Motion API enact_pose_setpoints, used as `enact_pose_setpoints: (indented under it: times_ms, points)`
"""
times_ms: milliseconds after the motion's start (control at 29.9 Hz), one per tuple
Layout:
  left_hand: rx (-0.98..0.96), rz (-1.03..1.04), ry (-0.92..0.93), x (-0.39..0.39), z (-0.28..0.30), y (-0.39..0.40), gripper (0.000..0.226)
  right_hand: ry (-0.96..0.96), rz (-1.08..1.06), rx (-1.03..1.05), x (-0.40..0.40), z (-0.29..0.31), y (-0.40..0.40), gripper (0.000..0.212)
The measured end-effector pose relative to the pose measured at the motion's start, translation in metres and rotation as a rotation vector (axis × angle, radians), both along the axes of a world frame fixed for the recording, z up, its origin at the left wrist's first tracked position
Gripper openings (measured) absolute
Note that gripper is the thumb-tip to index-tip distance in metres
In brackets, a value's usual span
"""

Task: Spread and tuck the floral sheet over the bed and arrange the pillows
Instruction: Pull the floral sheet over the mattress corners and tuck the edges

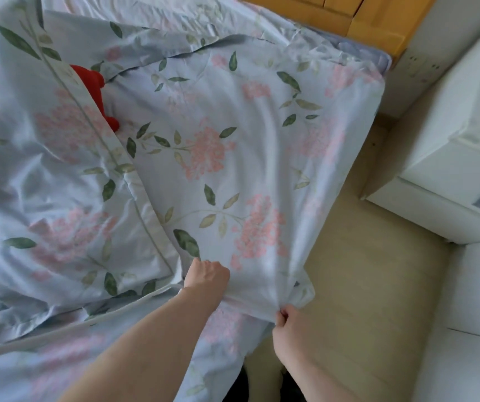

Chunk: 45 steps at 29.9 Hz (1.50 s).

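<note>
We hold the floral sheet (233,158) over the bed's corner, our left hand (207,275) gripping a fold and our right hand (288,323) pinching its hem. It is light, soft cloth, likely best taken at edges. We count one pillow (67,204) beside it.

We find no words, labels, brand marks or numbers that can be read anywhere here — the floral sheet (233,158) carries only printed pink blossoms and green leaves, no lettering. The white cabinet (450,158) beside the bed shows plain faces, and the wooden headboard (349,15) is unmarked as far as we can tell.
</note>
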State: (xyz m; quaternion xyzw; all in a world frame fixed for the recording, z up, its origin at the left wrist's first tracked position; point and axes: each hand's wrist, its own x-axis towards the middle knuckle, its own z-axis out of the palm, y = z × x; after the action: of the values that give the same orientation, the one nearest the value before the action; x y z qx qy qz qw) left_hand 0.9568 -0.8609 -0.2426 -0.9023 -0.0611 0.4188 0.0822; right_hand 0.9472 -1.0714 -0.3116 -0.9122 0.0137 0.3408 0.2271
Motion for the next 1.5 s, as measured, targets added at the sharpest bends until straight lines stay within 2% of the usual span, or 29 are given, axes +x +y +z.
enact_pose_setpoints:
  times_ms: [100,334,401,501,602,635,702,802,936,1003,1069,1170,1370,1504]
  points:
    - [-0.001,0.049,0.006,0.016,0.013,-0.009,0.029,0.009,-0.128,-0.036,0.001,0.012,0.014,0.024]
    - [-0.064,0.072,0.003,0.074,0.017,-0.022,0.012,-0.155,-0.275,0.157,0.024,0.005,0.014,0.026]
    - [-0.068,0.079,-0.008,0.082,0.013,-0.015,0.016,-0.175,-0.307,0.196,0.022,-0.001,0.017,0.026]
    - [-0.086,0.078,0.073,0.078,-0.003,-0.012,0.026,-0.023,-0.308,0.134,0.011,-0.019,0.013,0.022]
    - [-0.081,0.055,0.126,0.064,-0.018,-0.013,0.020,0.269,-0.055,-0.026,0.001,-0.027,-0.001,0.015]
    - [-0.086,0.061,0.146,0.056,-0.020,-0.013,0.020,0.321,-0.008,-0.046,-0.004,-0.027,-0.007,0.014]
    - [-0.114,0.082,0.163,0.062,-0.020,-0.015,0.023,0.321,-0.057,-0.016,0.006,-0.023,-0.022,0.018]
    - [-0.148,0.125,0.141,0.091,-0.007,-0.011,0.019,0.299,-0.148,0.031,0.058,0.007,-0.032,0.015]
    - [-0.164,0.161,-0.020,0.156,0.027,0.004,0.015,0.159,-0.217,0.059,0.156,0.056,-0.038,0.011]
    - [-0.168,0.164,-0.095,0.194,0.044,0.017,0.004,0.101,-0.233,0.095,0.207,0.076,-0.031,0.010]
    - [-0.160,0.191,-0.185,0.239,0.053,0.029,0.018,0.006,-0.190,0.081,0.269,0.087,-0.026,0.018]
    - [-0.141,0.227,-0.281,0.295,0.064,0.045,0.024,-0.138,-0.136,0.064,0.348,0.091,-0.017,0.035]
    - [-0.100,0.376,-0.347,0.403,0.046,0.056,0.028,-0.248,-0.020,0.076,0.505,0.081,0.004,0.044]
    - [-0.067,0.485,-0.366,0.457,0.027,0.061,0.042,-0.259,0.035,0.044,0.584,0.073,0.013,0.053]
